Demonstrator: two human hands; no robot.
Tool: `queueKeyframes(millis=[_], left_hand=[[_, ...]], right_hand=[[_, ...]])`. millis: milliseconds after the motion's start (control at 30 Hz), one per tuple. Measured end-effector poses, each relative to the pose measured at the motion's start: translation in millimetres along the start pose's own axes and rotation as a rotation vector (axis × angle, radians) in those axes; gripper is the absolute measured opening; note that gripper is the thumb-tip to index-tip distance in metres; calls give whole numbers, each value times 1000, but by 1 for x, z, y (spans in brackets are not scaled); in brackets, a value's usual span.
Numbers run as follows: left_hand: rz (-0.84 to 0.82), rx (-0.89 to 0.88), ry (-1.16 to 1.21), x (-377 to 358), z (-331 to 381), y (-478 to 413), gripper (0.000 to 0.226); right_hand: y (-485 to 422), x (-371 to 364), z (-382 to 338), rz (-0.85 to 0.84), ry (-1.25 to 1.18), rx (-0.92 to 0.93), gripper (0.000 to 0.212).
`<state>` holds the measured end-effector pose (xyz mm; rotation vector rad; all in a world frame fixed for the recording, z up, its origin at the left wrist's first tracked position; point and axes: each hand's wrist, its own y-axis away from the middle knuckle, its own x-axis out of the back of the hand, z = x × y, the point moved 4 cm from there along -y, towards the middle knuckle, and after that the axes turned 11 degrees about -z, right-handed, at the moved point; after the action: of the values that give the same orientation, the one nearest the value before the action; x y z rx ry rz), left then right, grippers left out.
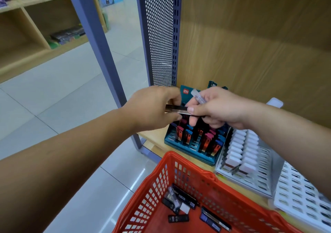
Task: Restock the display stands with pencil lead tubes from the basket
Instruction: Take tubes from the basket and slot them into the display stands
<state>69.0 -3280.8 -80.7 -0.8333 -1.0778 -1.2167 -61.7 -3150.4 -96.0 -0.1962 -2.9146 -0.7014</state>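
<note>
Holding lead tubes above the blue stand

Wooden shelf (250,53): standing behind both hands.
Red basket (188,163): sitting below the hands, carrying loose tubes (178,218) on its floor.
White display stand (250,177): lying under the right forearm, holding rows of white-capped tubes (240,150).
Blue display stand (189,150): sitting directly beneath the hands, partly filled.
Left hand (154,107): curling its fingers round the held tubes (177,110), which are dark.
Right hand (215,107): pinching the same held tubes between thumb and forefinger, and gripping a clear tube (198,96) between its upper fingers.

Perforated red plastic basket (179,163), wood-grain shelf panel (250,44), glossy tiled floor (71,93)
</note>
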Motion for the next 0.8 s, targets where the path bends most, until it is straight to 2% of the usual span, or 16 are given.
queueKeyframes(millis=[133, 233, 300, 367, 467, 600, 633, 733, 800], left_hand=[[-81, 119, 238, 5, -10, 16, 35], [-56, 172, 387, 3, -13, 26, 34], [-57, 174, 426, 2, -12, 28, 33], [-69, 148, 452, 0, -8, 27, 32], [-52, 123, 500, -7, -4, 23, 34], [-64, 223, 599, -21, -20, 22, 15], [-86, 244, 624, -26, -26, 21, 11], [-171, 260, 648, -45, -34, 17, 22], [-196, 259, 633, -53, -35, 12, 20]], right_hand=[[3, 1, 2, 61, -255, 43, 22], [6, 5, 6, 89, -270, 39, 17], [8, 4, 6, 55, -224, 54, 11], [8, 1, 5, 36, -141, 63, 16], [6, 1, 6, 125, 107, 15, 18], [2, 3, 19, 184, 172, -45, 19], [1, 3, 21, 185, 197, -38, 19], [-5, -1, 23, 203, 307, 50, 18], [-8, -2, 21, 232, 371, 124, 19]])
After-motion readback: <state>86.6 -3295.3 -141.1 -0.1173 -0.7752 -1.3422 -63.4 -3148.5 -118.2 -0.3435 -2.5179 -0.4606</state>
